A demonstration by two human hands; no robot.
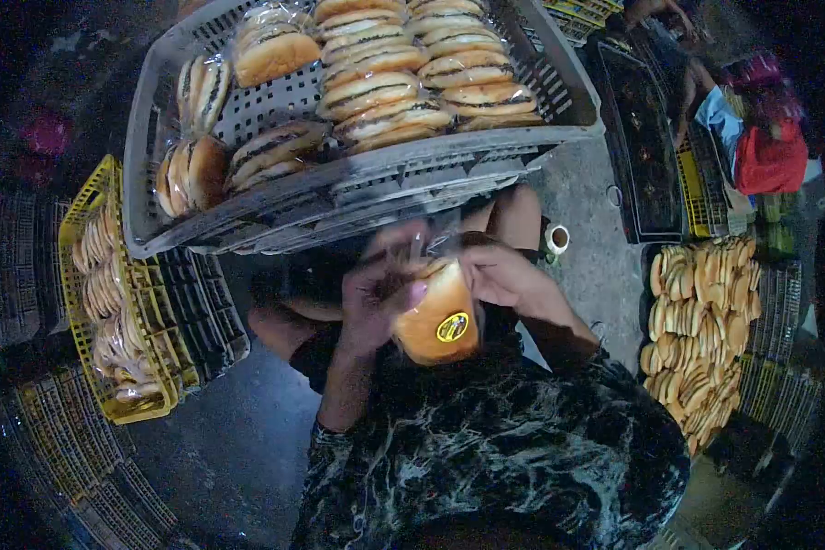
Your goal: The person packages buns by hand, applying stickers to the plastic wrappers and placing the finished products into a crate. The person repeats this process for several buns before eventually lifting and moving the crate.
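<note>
A golden bread bun in a clear plastic bag (435, 316), with a round yellow and black label on it, is held in front of my body. My left hand (376, 289) is closed around its left side and upper part, the thumb pressed on the bag. At the bag's upper right, my right hand (502, 275) has its fingers pinched together by the gathered plastic; the exact grip is partly hidden. Just beyond my hands stands a grey plastic crate (357, 170) with rows of bagged, filled buns (376, 82), several of them loosely placed at its left.
A yellow crate (119, 284) of bagged bread stands at left. Rows of unwrapped buns (701, 330) lie at right. A roll of tape (556, 239) rests on the floor beside my leg. Stacked crates (73, 449) line the lower left. Another person in red (772, 158) is at upper right.
</note>
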